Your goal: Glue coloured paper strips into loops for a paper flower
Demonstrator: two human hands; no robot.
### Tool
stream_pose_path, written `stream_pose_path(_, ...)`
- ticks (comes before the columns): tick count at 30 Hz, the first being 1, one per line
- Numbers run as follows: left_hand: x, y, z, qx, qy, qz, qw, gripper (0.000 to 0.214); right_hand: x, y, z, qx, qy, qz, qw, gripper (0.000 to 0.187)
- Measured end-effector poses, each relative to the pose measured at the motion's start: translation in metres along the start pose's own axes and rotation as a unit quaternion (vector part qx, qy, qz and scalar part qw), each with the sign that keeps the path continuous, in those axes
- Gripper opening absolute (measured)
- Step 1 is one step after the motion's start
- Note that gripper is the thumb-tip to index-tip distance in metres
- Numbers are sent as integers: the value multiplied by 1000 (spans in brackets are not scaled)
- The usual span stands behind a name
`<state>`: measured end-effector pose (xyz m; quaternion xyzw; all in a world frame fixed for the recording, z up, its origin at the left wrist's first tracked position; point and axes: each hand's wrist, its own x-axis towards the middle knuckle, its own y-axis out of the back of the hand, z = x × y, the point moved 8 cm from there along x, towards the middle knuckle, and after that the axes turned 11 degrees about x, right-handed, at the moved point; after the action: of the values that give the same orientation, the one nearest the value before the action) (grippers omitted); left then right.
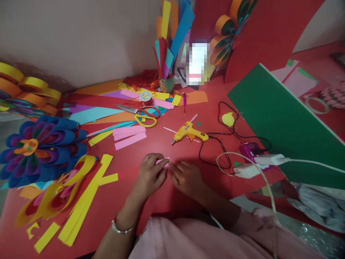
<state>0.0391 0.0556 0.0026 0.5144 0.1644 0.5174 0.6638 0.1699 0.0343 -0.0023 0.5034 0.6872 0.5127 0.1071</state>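
Observation:
Above the red table, my left hand (153, 173) is closed on a small pink paper strip (166, 162), gripping it between thumb and fingers. My right hand (187, 180) meets the strip's other end with its fingertips, the rest of its fingers curled in. Most of the strip is covered by the fingers. Just beyond the hands lies a yellow glue gun (189, 132), its nozzle pointing toward the lower left. More pink strips (129, 136) rest to the left of it. Scissors (142, 114) with red and yellow handles lie behind them, beside a thread spool (146, 97).
Blue and purple paper flower (58, 147), yellow strips (83, 201) and yellow loops (54, 201) occupy the left. A cup (166, 84) of coloured strips stands at the back. On the right are a green board (291, 126), a purple power strip (250, 151) and looping cables.

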Motion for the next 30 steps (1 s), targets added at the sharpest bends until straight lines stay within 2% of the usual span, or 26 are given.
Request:
stream_pose_path(7, 0, 0, -2, 0, 1, 19, 1000, 31, -3, -7, 4, -10, -23, -29, 999, 32)
stream_pose_path(18, -2, 4, 7, 42, 4, 26, 999, 27, -2, -5, 3, -6, -6, 10, 1000, 29)
stream_pose_path(26, -6, 5, 1, 58, 17, 16, 998, 27, 2, -14, 5, 10, -25, -77, 997, 35)
stream_pose_path(30, -5, 8, -1, 63, 19, 20, 998, 23, 5, -14, 5, 23, -16, -93, 995, 34)
